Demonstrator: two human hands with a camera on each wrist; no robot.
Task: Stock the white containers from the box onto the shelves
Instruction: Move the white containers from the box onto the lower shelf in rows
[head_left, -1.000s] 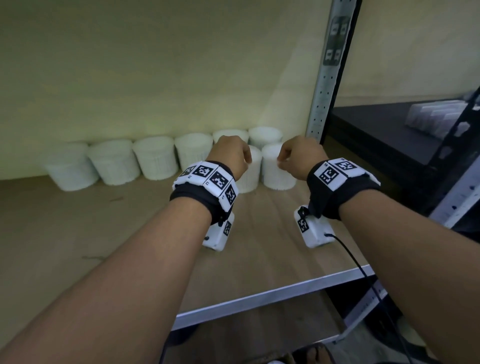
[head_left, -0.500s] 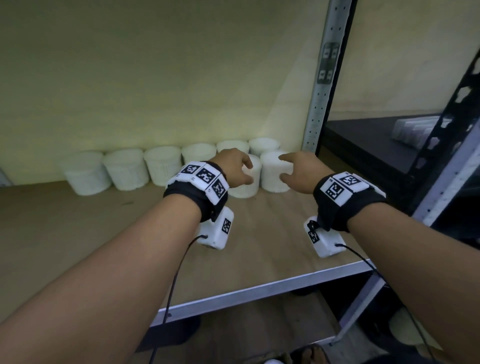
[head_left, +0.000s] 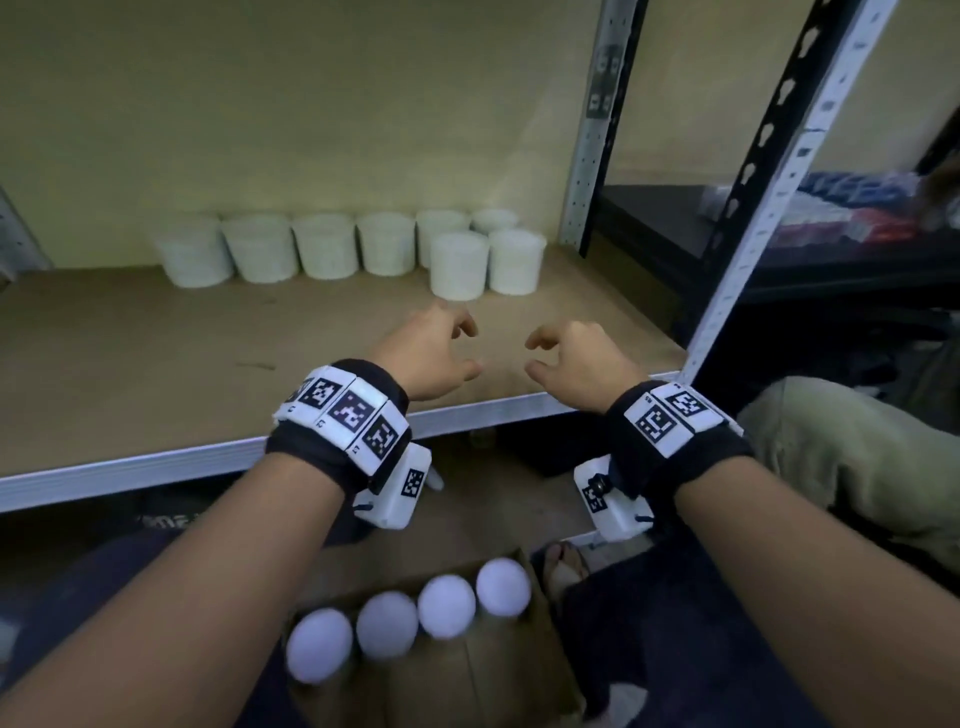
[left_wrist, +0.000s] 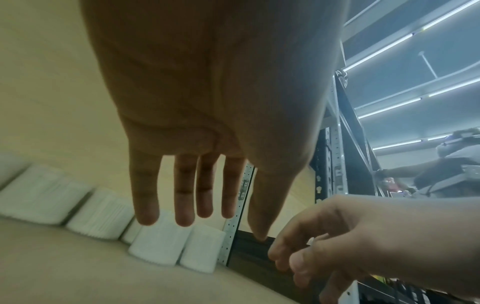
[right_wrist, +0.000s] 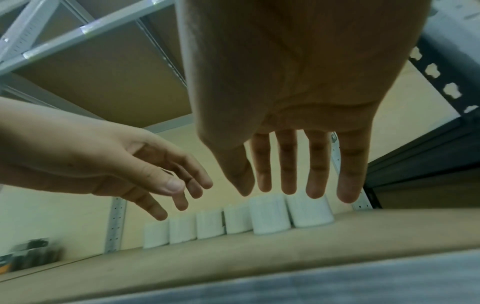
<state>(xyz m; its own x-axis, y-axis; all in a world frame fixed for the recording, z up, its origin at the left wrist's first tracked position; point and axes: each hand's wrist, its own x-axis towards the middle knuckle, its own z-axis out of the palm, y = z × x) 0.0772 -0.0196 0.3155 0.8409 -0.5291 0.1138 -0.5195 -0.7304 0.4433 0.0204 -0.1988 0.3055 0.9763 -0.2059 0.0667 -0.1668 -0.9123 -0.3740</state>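
Over the shelf (head_left: 156, 358) edge, your left hand (head_left: 431, 353) and right hand (head_left: 576, 364) hover empty, fingers loose; white containers (head_left: 460, 265) line the back, more wait in the box (head_left: 467, 670).

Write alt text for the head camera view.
Two empty hands, left hand and right hand, hover over a wooden shelf holding eight white containers. Below, a cardboard box holds four more.
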